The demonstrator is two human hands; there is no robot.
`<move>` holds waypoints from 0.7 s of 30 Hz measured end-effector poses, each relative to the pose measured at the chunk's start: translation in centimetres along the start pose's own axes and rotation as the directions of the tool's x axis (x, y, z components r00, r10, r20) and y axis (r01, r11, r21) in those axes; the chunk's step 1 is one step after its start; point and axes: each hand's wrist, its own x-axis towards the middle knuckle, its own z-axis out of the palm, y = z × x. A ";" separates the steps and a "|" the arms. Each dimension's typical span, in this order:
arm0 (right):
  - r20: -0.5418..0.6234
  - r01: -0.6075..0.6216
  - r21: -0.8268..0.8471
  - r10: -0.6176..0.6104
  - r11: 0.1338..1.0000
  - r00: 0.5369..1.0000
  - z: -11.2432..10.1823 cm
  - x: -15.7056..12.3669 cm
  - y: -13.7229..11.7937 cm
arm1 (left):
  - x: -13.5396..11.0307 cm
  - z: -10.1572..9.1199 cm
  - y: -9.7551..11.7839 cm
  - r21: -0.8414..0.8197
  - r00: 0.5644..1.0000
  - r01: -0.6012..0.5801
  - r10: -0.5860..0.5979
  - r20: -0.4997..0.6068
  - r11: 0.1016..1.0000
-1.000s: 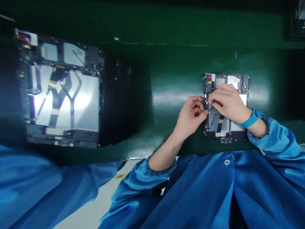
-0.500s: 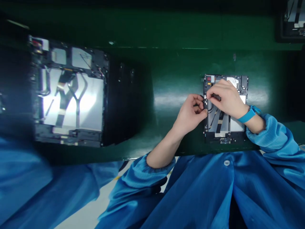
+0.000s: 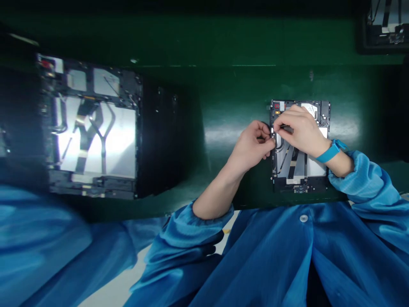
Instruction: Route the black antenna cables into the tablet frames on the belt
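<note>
On the green bench (image 3: pixel 223 94), the left hand (image 3: pixel 251 145) and right hand (image 3: pixel 300 132) pinch at a tablet frame (image 3: pixel 300 185) beside a screen (image 3: pixel 96 140).

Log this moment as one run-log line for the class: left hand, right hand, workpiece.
left hand: fingertips at edge of open tablet chassis | right hand: pinching small dark item | workpiece: exposed flex cables

An opened tablet frame (image 3: pixel 315 166) lies flat, its black ribbon cables (image 3: pixel 292 164) exposed

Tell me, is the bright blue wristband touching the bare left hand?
Apart: the head view shows the right hand lying between the blue wristband and the left hand.
</note>
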 end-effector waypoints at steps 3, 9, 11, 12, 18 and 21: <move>-0.076 -0.017 0.001 0.017 1.000 0.997 0.1 0.1 0.0 | 0.5 0.1 0.4 -0.016 0.999 0.053 -0.052 0.010 0.998; -0.229 -0.145 0.007 0.142 0.989 0.963 0.1 0.3 0.0 | 2.5 0.4 1.7 0.006 0.996 0.000 0.000 -0.091 1.000; -0.232 -0.181 0.022 0.181 0.983 0.956 -0.1 0.3 0.0 | 3.0 0.3 1.9 -0.034 0.998 -0.011 0.009 -0.063 0.999; -0.224 -0.196 0.027 0.197 0.980 0.955 -0.2 0.3 -0.1 | 3.2 0.2 1.8 -0.056 0.999 -0.016 0.013 -0.049 0.998; -0.200 -0.242 -0.011 0.235 0.970 0.951 -0.1 0.4 0.0 | 3.5 0.1 1.3 -0.104 0.999 -0.040 0.036 -0.034 0.994; -0.216 -0.242 -0.062 0.224 0.968 0.950 0.3 0.6 0.3 | 3.3 0.2 1.5 -0.063 0.999 -0.036 0.034 -0.028 0.997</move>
